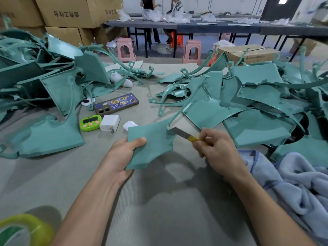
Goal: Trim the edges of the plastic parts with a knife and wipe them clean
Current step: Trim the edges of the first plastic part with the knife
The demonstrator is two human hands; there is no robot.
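A grey ribbed work surface (159, 210) fills the view, with cardboard boxes (71, 13) stacked behind; over its middle a teal plastic part (150, 144) is held up, the left hand (122, 155) gripping its left side, thumb on top; the right hand (218, 148) pinches a knife (182, 133) by its yellow-wrapped handle, blade tip at the part's right edge; a phone (116, 103), green timer (90, 122) and white charger (109, 123) lie just beyond; a blue-grey cloth (292, 183) is heaped at the right edge.
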